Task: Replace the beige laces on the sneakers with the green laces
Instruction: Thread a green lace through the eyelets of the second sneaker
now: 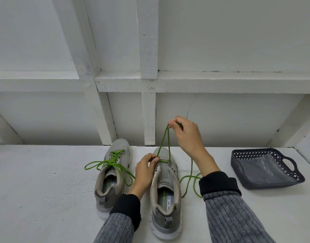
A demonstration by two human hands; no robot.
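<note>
Head view, progress: about half done, by my judgement. The left sneaker point(110, 174) is fully laced in green and tied in a bow; the right sneaker point(165, 186) has its green lace point(163, 141) through only the lowest eyelets near the toe, so the remaining rows and the knot are left.
Beige laces: none visible anywhere, so they look already removed.
Left hand point(144, 171): fingers curled, pinching the lace and eyelet edge at the front of the right sneaker.
Right hand point(187, 135): raised above the toe, fingers closed on both strands of the lace, pulling them up taut.
Lace look: thin, round, bright green cord; its loose tail loops on the white shelf point(36, 190) just right of the shoe.
Sneakers: grey mesh, white soles, side by side, toes to the wall.
Basket point(238, 174): dark, well right of the shoes.
</note>
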